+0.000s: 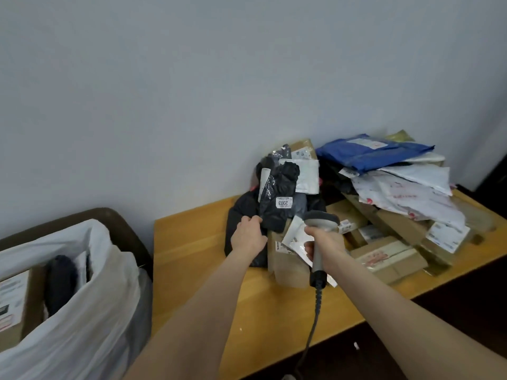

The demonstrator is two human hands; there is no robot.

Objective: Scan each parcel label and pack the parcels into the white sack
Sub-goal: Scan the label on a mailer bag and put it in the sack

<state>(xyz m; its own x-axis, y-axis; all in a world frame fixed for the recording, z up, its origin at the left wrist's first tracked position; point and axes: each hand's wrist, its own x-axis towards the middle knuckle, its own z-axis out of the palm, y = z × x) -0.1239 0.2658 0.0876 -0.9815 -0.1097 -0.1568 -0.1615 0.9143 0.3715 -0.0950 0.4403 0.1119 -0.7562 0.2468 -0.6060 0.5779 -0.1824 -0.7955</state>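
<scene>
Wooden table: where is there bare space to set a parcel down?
Bare wood shows at the left end of the table, beside the black bag, and along the near edge, crossed by the scanner cable. The right and back are heaped with cardboard boxes and mailers.

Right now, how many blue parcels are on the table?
1: the blue parcel lies atop the white mailers at the far right end of the table. More may be buried underneath.

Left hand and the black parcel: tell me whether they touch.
Touching. The head view shows the left hand gripping the black parcel at its edge, with no gap.
</scene>
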